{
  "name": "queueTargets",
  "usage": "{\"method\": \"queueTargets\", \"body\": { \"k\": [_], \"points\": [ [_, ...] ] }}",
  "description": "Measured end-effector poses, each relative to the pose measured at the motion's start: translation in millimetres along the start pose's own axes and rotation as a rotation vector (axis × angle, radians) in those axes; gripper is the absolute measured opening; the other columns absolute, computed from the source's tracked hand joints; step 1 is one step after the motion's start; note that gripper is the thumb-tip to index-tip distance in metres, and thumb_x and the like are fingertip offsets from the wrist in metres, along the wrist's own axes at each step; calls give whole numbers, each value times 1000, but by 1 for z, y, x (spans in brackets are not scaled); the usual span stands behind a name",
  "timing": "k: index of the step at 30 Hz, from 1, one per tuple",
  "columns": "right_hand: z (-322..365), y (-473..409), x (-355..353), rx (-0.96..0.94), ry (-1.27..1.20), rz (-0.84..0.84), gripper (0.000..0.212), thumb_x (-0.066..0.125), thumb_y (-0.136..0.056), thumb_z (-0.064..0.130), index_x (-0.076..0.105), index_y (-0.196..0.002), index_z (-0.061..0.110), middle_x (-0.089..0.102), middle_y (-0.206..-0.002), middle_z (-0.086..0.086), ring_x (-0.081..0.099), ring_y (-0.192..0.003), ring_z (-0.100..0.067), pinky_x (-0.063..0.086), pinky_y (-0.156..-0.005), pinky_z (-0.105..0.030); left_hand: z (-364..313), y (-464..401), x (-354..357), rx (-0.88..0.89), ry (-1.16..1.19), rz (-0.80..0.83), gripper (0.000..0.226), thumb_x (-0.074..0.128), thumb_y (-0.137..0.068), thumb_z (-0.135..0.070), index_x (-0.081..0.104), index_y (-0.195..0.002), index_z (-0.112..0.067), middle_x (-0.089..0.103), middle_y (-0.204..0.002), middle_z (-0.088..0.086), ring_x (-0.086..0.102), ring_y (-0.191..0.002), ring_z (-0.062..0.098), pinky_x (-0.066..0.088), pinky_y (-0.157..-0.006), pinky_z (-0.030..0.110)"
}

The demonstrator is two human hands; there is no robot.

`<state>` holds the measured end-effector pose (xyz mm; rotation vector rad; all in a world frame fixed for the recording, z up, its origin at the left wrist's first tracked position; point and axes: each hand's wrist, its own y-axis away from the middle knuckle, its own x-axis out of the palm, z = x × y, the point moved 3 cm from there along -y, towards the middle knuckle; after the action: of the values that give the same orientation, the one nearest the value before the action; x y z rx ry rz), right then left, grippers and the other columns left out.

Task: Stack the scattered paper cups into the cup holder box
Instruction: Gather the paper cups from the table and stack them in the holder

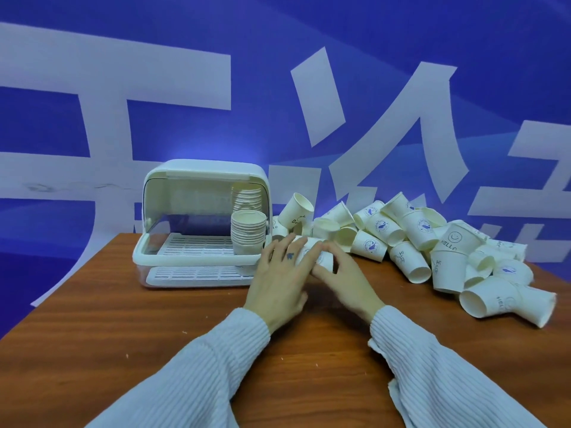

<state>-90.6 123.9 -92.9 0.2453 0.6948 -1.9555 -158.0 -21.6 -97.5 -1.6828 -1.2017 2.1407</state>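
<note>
Cup (312,253) between both hands.

Both hands, the left hand (279,274) and the right hand (343,278), meet around a paper cup (312,256) lying on its side on the counter (123,319). Just left of and behind the hands stands the cup holder box (200,193), with two stacks of cups (248,231) in its right end. To the right of the hands and behind them, a heap of scattered cups (432,242) lies on the counter.

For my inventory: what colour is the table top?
Reddish-brown wood grain tabletop, head view.
</note>
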Motion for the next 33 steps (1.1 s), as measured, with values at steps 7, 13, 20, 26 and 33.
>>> {"method": "queueTargets", "body": {
  "k": [7,13,20,26,33],
  "points": [
    [-5,-23,1,53,-171,-215,41,36,-107,50,70,-121,31,73,-121,10,65,-116,-9,50,-102,-40,11,-4,-21,-240,120,-136,70,56,-78,-47,46,-143,-23,60,-127,1,54,-116,27,46,-98,40],
    [-39,-54,22,124,476,-57,71,53,-82,59,46,-148,34,49,-147,6,48,-135,-26,44,-108,-46,26,-7,-36,-434,276,-187,66,72,-79,-60,43,-124,-23,70,-105,3,65,-93,34,40,-73,37],
    [-39,-57,34,110,481,-61,66,66,-91,41,39,-151,35,39,-153,1,52,-133,-27,48,-102,-42,40,-9,-44,-435,276,-293,61,74,-79,-59,55,-128,-28,51,-120,-2,61,-98,26,45,-80,35],
    [-7,-51,22,111,342,-287,71,67,-85,48,37,-147,32,46,-150,4,55,-128,-23,50,-98,-43,60,-10,-59,-589,391,-360,59,69,-84,-41,38,-128,-18,48,-123,3,54,-111,28,45,-80,38],
    [52,-68,17,-107,96,-465,65,66,-90,40,43,-150,30,48,-143,8,52,-126,-11,50,-104,-39,98,-10,-83,-730,460,-548,56,66,-93,-47,43,-134,-18,45,-130,6,52,-117,28,43,-85,37]
  ]
}}
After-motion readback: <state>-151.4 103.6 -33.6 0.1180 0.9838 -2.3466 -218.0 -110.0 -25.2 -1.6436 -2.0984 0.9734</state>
